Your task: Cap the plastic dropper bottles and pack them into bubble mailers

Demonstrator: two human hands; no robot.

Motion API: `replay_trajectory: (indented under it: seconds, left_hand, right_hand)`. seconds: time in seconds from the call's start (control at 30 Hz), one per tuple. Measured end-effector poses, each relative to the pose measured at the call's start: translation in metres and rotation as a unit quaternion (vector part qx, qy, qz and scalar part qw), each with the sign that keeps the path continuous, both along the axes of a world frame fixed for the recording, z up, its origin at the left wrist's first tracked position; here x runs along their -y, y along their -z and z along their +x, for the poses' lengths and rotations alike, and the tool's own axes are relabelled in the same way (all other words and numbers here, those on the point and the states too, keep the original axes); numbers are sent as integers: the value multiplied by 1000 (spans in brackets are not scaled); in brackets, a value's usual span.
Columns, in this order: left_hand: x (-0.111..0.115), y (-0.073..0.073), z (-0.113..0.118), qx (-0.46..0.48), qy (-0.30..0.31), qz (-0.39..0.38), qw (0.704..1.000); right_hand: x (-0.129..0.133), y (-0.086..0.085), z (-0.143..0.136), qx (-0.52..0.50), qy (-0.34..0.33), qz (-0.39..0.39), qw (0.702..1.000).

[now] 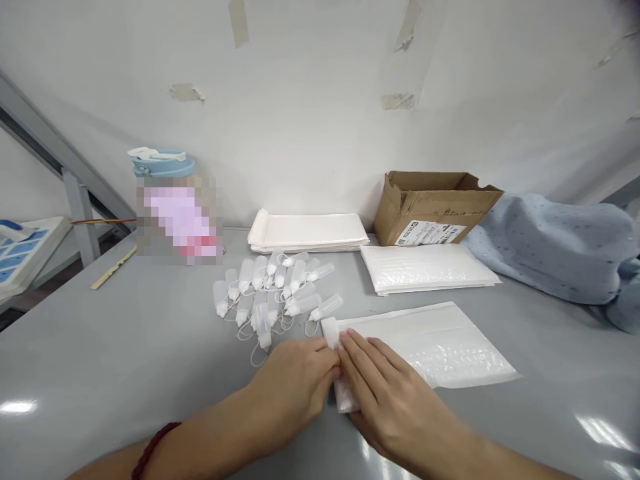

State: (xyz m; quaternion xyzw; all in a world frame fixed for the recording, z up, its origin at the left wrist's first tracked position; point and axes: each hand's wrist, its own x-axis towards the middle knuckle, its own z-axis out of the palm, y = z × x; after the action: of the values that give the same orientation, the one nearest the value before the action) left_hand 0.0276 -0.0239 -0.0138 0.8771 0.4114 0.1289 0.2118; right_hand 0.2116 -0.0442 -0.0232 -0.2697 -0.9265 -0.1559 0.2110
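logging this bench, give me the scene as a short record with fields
left hand: curled at mailer's left end
right hand: laid on mailer, fingers extended
mailer: white, flat on grey table
bottles: small, clustered left of mailer
back stack: white mailers, behind bottles
near stack: white mailers, before box
box: cardboard, open
cloth: blue, right of box

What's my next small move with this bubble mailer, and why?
I'd probably slide the right hand toward the folded flap's far end: its fingers lie flat on the bubble mailer beside the left hand, but that end sticks out past both, uncovered.
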Motion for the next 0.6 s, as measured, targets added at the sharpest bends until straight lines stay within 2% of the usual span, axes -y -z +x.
replay_trajectory:
  seconds: [0.1, 0.3, 0.47, 0.6]
  left_hand:
    - [1, 2, -3, -20, 19, 90, 996]
    - [0, 0, -6, -45, 115, 193, 973]
    - [-3, 4, -3, -6, 139, 332, 933]
    - [-6, 6, -1, 20, 133, 371, 919]
  right_hand:
    - [3, 5, 0, -16, -19, 51, 998]
    - [-1, -5, 3, -37, -24, 46, 998]
    - [0, -15, 9, -40, -53, 41, 997]
    - [3, -18, 10, -50, -53, 53, 996]
